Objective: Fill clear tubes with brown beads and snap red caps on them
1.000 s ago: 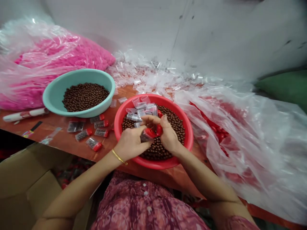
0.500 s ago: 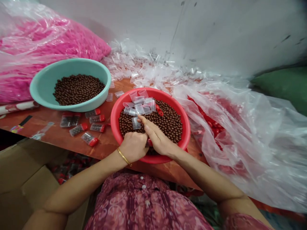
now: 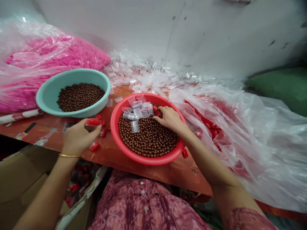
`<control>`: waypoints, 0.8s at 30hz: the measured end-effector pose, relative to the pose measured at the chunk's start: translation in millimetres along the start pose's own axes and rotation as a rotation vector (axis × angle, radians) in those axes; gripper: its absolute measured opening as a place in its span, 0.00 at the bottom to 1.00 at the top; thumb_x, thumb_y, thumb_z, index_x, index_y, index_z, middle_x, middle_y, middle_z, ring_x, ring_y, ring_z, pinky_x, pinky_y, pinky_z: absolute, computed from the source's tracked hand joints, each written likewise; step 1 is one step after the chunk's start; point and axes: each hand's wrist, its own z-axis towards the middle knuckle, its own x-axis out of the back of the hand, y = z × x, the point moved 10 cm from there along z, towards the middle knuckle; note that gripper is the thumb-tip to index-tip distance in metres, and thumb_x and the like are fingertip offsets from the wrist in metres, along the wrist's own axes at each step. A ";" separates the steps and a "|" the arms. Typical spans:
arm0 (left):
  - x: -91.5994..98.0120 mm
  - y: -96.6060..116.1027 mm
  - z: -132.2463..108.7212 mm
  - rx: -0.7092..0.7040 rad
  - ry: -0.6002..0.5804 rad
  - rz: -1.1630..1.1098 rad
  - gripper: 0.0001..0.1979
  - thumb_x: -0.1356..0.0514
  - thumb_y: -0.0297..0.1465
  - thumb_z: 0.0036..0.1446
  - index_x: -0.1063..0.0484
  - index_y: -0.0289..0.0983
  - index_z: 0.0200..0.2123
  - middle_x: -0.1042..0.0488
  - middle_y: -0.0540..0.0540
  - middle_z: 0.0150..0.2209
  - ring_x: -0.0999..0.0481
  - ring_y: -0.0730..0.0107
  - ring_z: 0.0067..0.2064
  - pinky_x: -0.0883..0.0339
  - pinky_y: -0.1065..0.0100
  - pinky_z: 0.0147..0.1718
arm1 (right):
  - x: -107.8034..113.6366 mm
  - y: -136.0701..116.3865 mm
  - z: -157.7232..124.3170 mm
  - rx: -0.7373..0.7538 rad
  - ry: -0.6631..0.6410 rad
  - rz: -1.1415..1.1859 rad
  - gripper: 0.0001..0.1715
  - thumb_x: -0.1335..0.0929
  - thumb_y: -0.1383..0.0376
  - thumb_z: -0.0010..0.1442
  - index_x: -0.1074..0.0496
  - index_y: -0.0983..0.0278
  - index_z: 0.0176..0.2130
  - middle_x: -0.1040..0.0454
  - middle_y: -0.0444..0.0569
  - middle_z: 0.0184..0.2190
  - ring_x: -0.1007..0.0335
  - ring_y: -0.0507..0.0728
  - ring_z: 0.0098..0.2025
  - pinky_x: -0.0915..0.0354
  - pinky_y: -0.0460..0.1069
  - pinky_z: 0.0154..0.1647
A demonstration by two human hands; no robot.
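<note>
My left hand (image 3: 79, 135), blurred by motion, is over the table left of the red basin, its fingers closed on a small clear bottle with a red cap (image 3: 93, 122). Other capped bottles lie under and beside it, partly hidden. Inside the red basin (image 3: 115, 134), my right hand (image 3: 170, 119) has thumb and fingers around a red cap (image 3: 157, 111). Brown beads (image 3: 148, 137) fill much of that basin. On them, towards the back, rests a heap of empty clear bottles (image 3: 137, 112).
A teal basin (image 3: 48, 99) of brown beads stands at the left, before a bag of pink pieces (image 3: 59, 51). Clear bottles (image 3: 144, 76) are strewn along the wall. Right is a plastic bag (image 3: 240, 127) with red caps. Below left, a cardboard box (image 3: 24, 179) contains capped bottles.
My hands were together over the red basin's front. The left has moved left with a capped bottle; the right has moved back to the red caps.
</note>
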 end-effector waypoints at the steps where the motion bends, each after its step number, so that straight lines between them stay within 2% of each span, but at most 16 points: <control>1: 2.9 -15.7 7.1 0.008 0.003 0.118 0.16 0.49 0.44 0.55 0.31 0.40 0.38 0.23 0.46 0.31 0.25 0.59 0.34 0.36 0.65 0.30 | -2.9 1.3 3.0 0.015 -0.024 -0.061 0.20 0.35 0.56 0.57 0.29 0.66 0.44 0.26 0.58 0.42 0.32 0.64 0.43 0.38 0.53 0.42; 3: 8.9 -27.7 17.2 -0.045 0.036 0.286 0.18 0.50 0.46 0.55 0.33 0.39 0.40 0.24 0.44 0.32 0.27 0.56 0.35 0.37 0.65 0.29 | -5.8 -0.7 4.5 0.048 -0.054 -0.114 0.16 0.37 0.60 0.58 0.28 0.66 0.43 0.25 0.58 0.41 0.31 0.63 0.43 0.39 0.52 0.40; 5: 16.3 -12.8 17.6 -0.172 0.117 0.305 0.18 0.51 0.44 0.57 0.35 0.38 0.44 0.25 0.42 0.38 0.28 0.56 0.40 0.36 0.63 0.33 | -3.7 -0.8 0.6 0.040 -0.059 -0.101 0.13 0.39 0.63 0.59 0.27 0.65 0.39 0.24 0.57 0.38 0.30 0.61 0.41 0.39 0.51 0.37; 7: 20.0 22.3 8.2 -0.349 0.176 0.242 0.17 0.52 0.40 0.59 0.35 0.36 0.45 0.26 0.42 0.41 0.29 0.58 0.43 0.36 0.62 0.40 | 2.4 4.2 -8.3 -0.008 -0.030 -0.029 0.14 0.40 0.63 0.60 0.28 0.65 0.39 0.23 0.54 0.35 0.29 0.59 0.36 0.40 0.49 0.33; 9: 11.8 67.6 -5.3 -0.556 0.140 0.215 0.14 0.52 0.36 0.61 0.32 0.36 0.43 0.26 0.43 0.38 0.30 0.61 0.41 0.37 0.63 0.41 | 7.7 11.2 -20.4 -0.054 0.011 0.069 0.16 0.40 0.61 0.60 0.28 0.64 0.42 0.23 0.52 0.34 0.29 0.58 0.33 0.40 0.49 0.31; 12: -22.1 129.8 -21.7 -0.855 -0.061 0.277 0.12 0.52 0.30 0.61 0.29 0.38 0.40 0.27 0.44 0.34 0.31 0.64 0.38 0.39 0.65 0.35 | 13.3 18.6 -39.4 -0.078 0.107 0.135 0.18 0.40 0.60 0.60 0.30 0.65 0.45 0.23 0.53 0.36 0.28 0.60 0.35 0.39 0.50 0.33; 14: -46.4 155.5 -23.9 -0.994 -0.181 0.335 0.12 0.51 0.27 0.60 0.28 0.37 0.38 0.27 0.42 0.36 0.31 0.64 0.39 0.40 0.66 0.33 | 17.2 24.0 -50.1 -0.106 0.198 0.152 0.20 0.40 0.59 0.60 0.31 0.66 0.46 0.23 0.55 0.37 0.28 0.61 0.35 0.39 0.51 0.34; 16: -65.6 170.3 -20.8 -1.101 -0.243 0.387 0.11 0.50 0.26 0.59 0.28 0.36 0.36 0.28 0.40 0.38 0.31 0.63 0.40 0.41 0.65 0.33 | 20.7 32.3 -58.5 -0.170 0.289 0.204 0.21 0.40 0.58 0.59 0.33 0.67 0.47 0.24 0.54 0.34 0.29 0.60 0.31 0.39 0.51 0.31; 19: -85.3 178.7 -17.6 -1.216 -0.302 0.442 0.10 0.49 0.25 0.58 0.27 0.35 0.34 0.27 0.39 0.37 0.31 0.62 0.41 0.40 0.65 0.34 | 22.8 41.5 -64.7 -0.240 0.364 0.311 0.19 0.38 0.57 0.56 0.33 0.66 0.44 0.25 0.50 0.28 0.33 0.57 0.25 0.40 0.50 0.28; 22: -92.4 180.5 -22.8 -1.256 -0.335 0.469 0.11 0.50 0.26 0.59 0.27 0.35 0.34 0.28 0.39 0.36 0.30 0.61 0.41 0.39 0.65 0.34 | 26.1 42.9 -65.8 -0.234 0.408 0.402 0.16 0.37 0.57 0.55 0.31 0.64 0.40 0.27 0.47 0.26 0.35 0.54 0.24 0.40 0.49 0.28; 24: -87.6 182.8 -28.6 -1.242 -0.295 0.458 0.13 0.52 0.26 0.59 0.28 0.36 0.37 0.28 0.38 0.39 0.29 0.61 0.41 0.38 0.65 0.33 | 30.6 42.3 -66.9 -0.204 0.454 0.468 0.14 0.36 0.58 0.55 0.30 0.64 0.39 0.26 0.47 0.28 0.35 0.53 0.26 0.39 0.48 0.30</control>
